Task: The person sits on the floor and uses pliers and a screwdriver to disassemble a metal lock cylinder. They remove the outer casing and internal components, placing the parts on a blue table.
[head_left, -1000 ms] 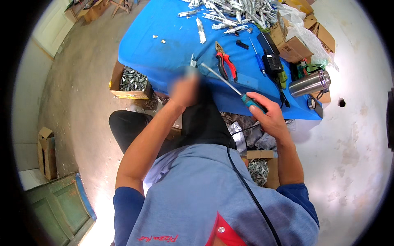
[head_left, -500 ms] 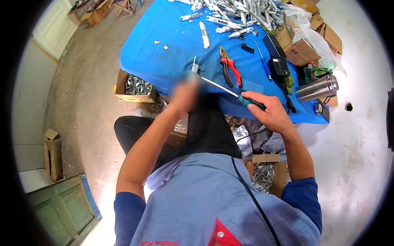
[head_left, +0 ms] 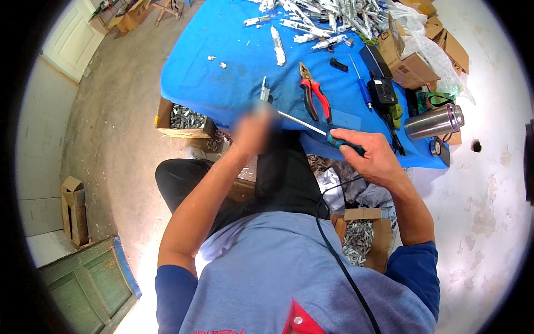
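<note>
My right hand (head_left: 375,158) is closed round the teal handle of a screwdriver (head_left: 303,123), with thumb and fingers along the grip. The screwdriver's shaft runs left, and its tip meets the area by my left hand (head_left: 253,133). That hand is blurred, but a small grey metal piece (head_left: 266,93) with a thin pointed end sticks up out of its grip at the table's front edge. Just right of the piece lie pliers (head_left: 315,96) with red and black handles, jaws pointing away from me.
A blue-covered table (head_left: 222,33) bears a heap of silvery strip-like pieces (head_left: 328,19) at the back. On the right lie a blue screwdriver (head_left: 361,83), a black adapter (head_left: 381,91) and a steel flask (head_left: 435,122). Boxes of metal pieces (head_left: 187,117) stand below the table.
The view has shifted slightly, and my right hand with the screwdriver sits a little further right and lower. My left hand keeps its hold on the grey metal piece.
</note>
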Demonstrator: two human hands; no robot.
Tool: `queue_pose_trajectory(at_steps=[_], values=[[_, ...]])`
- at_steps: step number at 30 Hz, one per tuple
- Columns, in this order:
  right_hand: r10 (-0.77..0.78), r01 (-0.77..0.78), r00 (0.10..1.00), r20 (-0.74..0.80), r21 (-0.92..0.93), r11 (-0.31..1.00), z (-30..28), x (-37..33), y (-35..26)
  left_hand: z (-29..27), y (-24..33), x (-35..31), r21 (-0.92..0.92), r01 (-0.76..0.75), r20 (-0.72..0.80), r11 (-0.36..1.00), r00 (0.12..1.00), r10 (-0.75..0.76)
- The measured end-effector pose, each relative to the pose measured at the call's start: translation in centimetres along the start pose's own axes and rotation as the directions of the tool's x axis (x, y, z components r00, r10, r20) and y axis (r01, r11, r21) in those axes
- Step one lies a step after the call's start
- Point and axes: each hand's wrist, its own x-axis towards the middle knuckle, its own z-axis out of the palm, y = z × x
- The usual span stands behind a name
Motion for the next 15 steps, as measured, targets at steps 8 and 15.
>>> queue_pose_trajectory(at_steps=[8,15], values=[[0.026,-0.029,0.999,0.043,0.081,0.996,0.0,1.0,1.8,0.2,2.6,-0.2,-0.077,0.182,-0.021,0.980,0.983,-0.184],[-0.137,0.137,0.991,0.002,-0.079,0.987,0.5,1.4,3.3,0.2,3.6,0.0,-0.153,0.345,-0.033,0.926,0.935,-0.354]])
